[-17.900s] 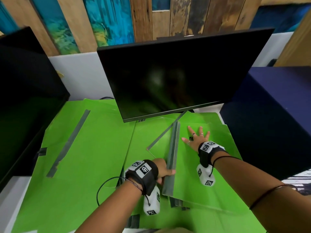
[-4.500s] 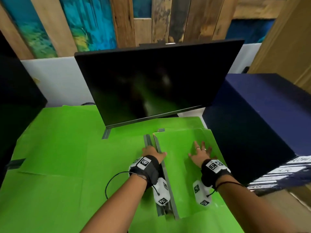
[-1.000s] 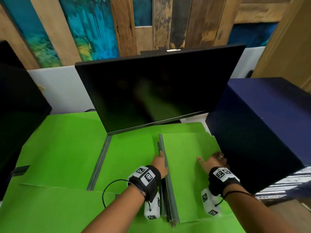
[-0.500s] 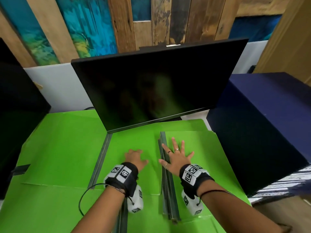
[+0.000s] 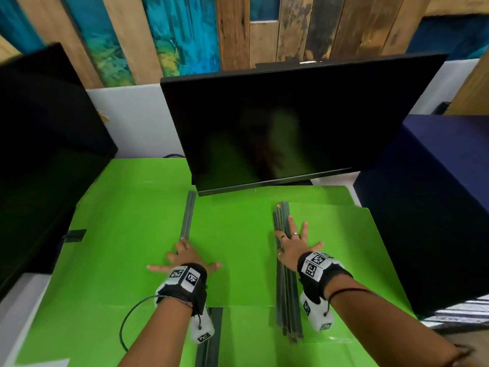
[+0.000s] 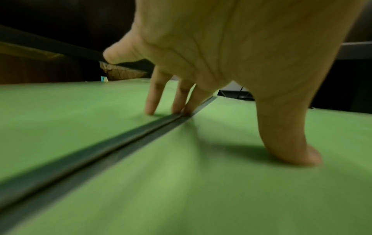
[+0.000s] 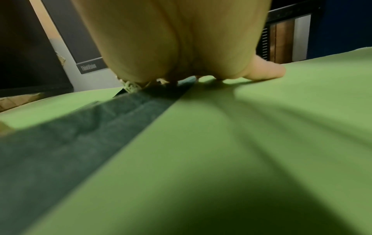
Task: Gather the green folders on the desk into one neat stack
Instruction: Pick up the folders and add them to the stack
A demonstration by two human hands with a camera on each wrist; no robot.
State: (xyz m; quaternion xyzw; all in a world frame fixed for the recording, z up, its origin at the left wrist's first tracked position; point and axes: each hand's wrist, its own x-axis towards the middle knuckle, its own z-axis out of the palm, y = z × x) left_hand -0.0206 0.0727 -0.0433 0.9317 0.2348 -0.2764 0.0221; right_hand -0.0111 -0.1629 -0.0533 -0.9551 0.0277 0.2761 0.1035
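On green folders (image 5: pixel 238 247): left hand (image 5: pixel 185 256), right hand (image 5: pixel 293 245) spread flat.

Both forearms are bare. Each wrist wears a black strap (image 5: pixel 185 291) topped with white blocks printed with black square codes (image 5: pixel 315 264), and a white camera pod (image 5: pixel 316 315) hangs under each. A thin black cable (image 5: pixel 127 324) loops from the left strap. The right hand (image 5: pixel 293 247) wears rings (image 5: pixel 295 233); a thin dark band (image 5: pixel 352 291) circles its forearm.

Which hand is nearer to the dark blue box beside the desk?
Right. The right hand lies on the green folders next to the dark blue box; the left hand lies further left.
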